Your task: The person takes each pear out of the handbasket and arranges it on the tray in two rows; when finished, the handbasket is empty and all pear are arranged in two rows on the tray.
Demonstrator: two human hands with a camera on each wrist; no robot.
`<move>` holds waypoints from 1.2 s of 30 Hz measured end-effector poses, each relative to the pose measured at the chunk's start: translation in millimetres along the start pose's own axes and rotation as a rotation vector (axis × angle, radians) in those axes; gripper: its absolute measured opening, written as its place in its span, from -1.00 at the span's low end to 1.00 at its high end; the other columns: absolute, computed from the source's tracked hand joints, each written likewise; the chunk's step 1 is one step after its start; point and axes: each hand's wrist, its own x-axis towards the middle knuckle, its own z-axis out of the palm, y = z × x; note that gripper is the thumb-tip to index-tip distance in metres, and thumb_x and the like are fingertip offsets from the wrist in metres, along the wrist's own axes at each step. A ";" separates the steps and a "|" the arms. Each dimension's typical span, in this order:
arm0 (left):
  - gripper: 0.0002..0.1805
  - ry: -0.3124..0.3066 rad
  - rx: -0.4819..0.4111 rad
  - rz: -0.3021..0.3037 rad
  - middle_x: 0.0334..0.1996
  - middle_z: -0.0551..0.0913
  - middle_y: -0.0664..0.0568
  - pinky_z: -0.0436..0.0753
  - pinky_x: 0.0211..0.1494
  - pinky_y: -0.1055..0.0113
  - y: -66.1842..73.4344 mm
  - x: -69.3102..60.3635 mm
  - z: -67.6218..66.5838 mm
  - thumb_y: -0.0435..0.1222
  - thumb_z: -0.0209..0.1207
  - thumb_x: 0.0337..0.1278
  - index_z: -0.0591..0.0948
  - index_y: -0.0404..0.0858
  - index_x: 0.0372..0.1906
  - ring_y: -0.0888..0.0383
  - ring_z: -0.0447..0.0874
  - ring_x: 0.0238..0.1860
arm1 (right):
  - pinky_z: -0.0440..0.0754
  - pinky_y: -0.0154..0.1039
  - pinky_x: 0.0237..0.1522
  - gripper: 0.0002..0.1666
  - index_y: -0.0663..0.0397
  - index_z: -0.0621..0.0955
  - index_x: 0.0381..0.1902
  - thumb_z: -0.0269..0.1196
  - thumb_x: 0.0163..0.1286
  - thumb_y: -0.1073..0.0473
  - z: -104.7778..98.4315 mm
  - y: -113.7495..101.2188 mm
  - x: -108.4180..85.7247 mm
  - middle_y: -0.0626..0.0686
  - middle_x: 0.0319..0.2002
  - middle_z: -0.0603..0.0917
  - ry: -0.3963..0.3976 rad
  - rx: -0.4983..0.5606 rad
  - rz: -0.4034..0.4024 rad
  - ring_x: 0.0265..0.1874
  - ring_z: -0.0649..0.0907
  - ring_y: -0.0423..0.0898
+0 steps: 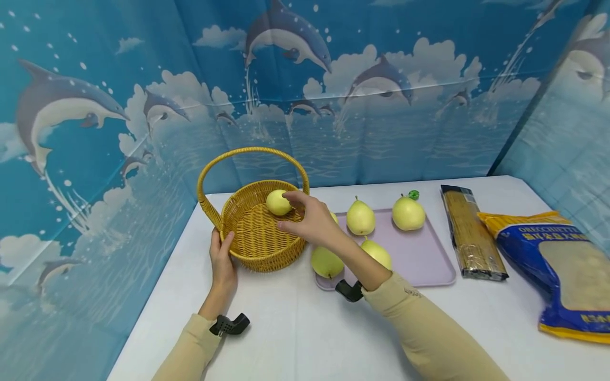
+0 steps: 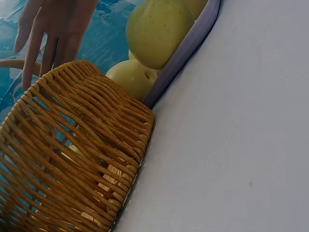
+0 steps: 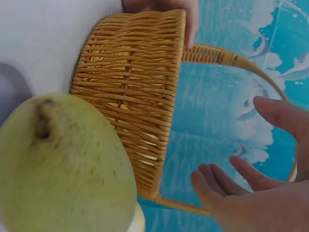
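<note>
A yellow wicker basket (image 1: 267, 260) with a tall arched handle stands on the table at centre left. My left hand (image 1: 223, 264) grips its left rim, thumb over the edge and fingers outside. One pale green pear (image 1: 277, 203) lies inside, towards the back right. Over the basket's right rim hovers my right hand (image 1: 312, 219), thumb and fingers spread apart. The right wrist view shows nothing between the fingers of that hand (image 3: 270, 198). Just to the right, a lilac tray (image 1: 431, 267) carries several more pears (image 1: 360, 217), some partly hidden by my right arm.
On the far back pear of the tray sits a small green leafy piece (image 1: 413, 195). Right of the tray lie a flat pack of dry noodles (image 1: 472, 230) and a blue and yellow pasta bag (image 1: 548, 270). A dolphin-print curtain (image 1: 371, 132) hangs behind the white table (image 1: 290, 328).
</note>
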 end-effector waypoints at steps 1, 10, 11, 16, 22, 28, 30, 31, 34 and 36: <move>-0.44 -0.004 -0.002 0.004 0.52 0.30 -0.18 0.24 0.64 0.10 0.1 -0.3 0.3 -0.19 -0.05 0.66 0.23 -0.03 0.61 -0.09 0.29 0.54 | 0.55 0.03 0.42 -0.16 0.03 0.44 0.53 0.49 0.36 0.07 2.0 0.4 3.8 0.15 0.46 0.52 0.003 0.001 0.005 0.42 0.55 0.13; -0.43 0.003 -0.016 -0.003 0.53 0.29 -0.17 0.23 0.65 0.07 -1.3 0.5 0.4 -0.22 -0.05 0.65 0.22 -0.04 0.62 -0.10 0.27 0.55 | 0.53 0.11 0.42 -0.16 -0.04 0.43 0.54 0.40 0.42 -0.15 16.2 -3.0 38.2 0.11 0.49 0.50 0.024 0.046 0.139 0.48 0.48 0.10; -0.43 0.005 -0.014 -0.006 0.53 0.30 -0.16 0.22 0.65 0.08 -1.4 0.8 0.4 -0.22 -0.05 0.65 0.21 -0.05 0.62 -0.09 0.27 0.54 | 0.51 0.12 0.43 -0.16 -0.04 0.44 0.54 0.39 0.42 -0.18 16.8 -3.1 42.0 0.10 0.49 0.50 0.029 0.055 0.150 0.49 0.47 0.10; -0.42 0.006 -0.002 -0.018 0.52 0.30 -0.14 0.23 0.63 0.10 -1.0 1.4 1.2 -0.21 -0.05 0.65 0.21 -0.05 0.63 -0.06 0.28 0.53 | 0.42 0.16 0.49 -0.15 0.00 0.43 0.55 0.33 0.46 -0.26 18.0 -0.8 59.6 0.15 0.52 0.45 0.026 0.105 0.188 0.55 0.38 0.15; -0.43 0.006 -0.017 -0.004 0.51 0.30 -0.20 0.23 0.63 0.10 -1.2 -0.2 1.2 -0.18 -0.02 0.64 0.23 -0.07 0.61 -0.10 0.28 0.53 | 0.44 0.12 0.48 -0.21 -0.02 0.37 0.59 0.29 0.52 -0.12 21.5 1.0 76.4 0.15 0.59 0.34 -0.035 0.165 0.291 0.53 0.39 0.13; -0.44 0.007 -0.026 -0.008 0.50 0.30 -0.22 0.24 0.62 0.11 -3.7 -0.7 0.2 -0.18 -0.01 0.64 0.25 -0.09 0.60 -0.13 0.27 0.53 | 0.44 0.15 0.48 -0.19 -0.07 0.41 0.58 0.32 0.49 -0.20 27.4 -0.7 86.5 0.13 0.61 0.32 -0.073 0.129 0.306 0.53 0.39 0.14; -0.44 0.005 -0.027 -0.003 0.49 0.30 -0.23 0.24 0.62 0.10 -4.0 -0.2 -0.1 -0.19 -0.01 0.63 0.25 -0.10 0.59 -0.15 0.26 0.53 | 0.44 0.16 0.48 -0.17 -0.06 0.41 0.58 0.34 0.47 -0.20 28.4 0.2 88.6 0.13 0.61 0.32 -0.077 0.112 0.299 0.53 0.40 0.16; -0.44 0.003 -0.027 0.000 0.50 0.30 -0.23 0.23 0.62 0.09 -4.0 0.1 -0.2 -0.19 -0.01 0.63 0.25 -0.10 0.59 -0.15 0.26 0.53 | 0.44 0.16 0.48 -0.15 -0.05 0.39 0.59 0.34 0.47 -0.19 28.8 1.5 89.5 0.14 0.61 0.32 -0.082 0.103 0.302 0.52 0.40 0.16; -0.44 -0.003 -0.018 0.005 0.50 0.30 -0.21 0.22 0.63 0.08 -3.7 1.3 -0.8 -0.18 -0.01 0.64 0.25 -0.10 0.59 -0.15 0.25 0.54 | 0.44 0.17 0.47 -0.11 0.00 0.34 0.61 0.37 0.46 -0.12 29.0 5.9 90.5 0.18 0.61 0.30 -0.107 0.081 0.320 0.52 0.40 0.18; -0.44 -0.005 -0.007 0.003 0.50 0.30 -0.19 0.22 0.64 0.08 -2.9 1.4 -1.3 -0.18 -0.01 0.64 0.24 -0.08 0.60 -0.14 0.25 0.54 | 0.46 0.16 0.46 -0.06 0.02 0.30 0.63 0.39 0.43 -0.11 30.2 9.3 90.6 0.19 0.59 0.32 -0.136 0.039 0.331 0.51 0.41 0.18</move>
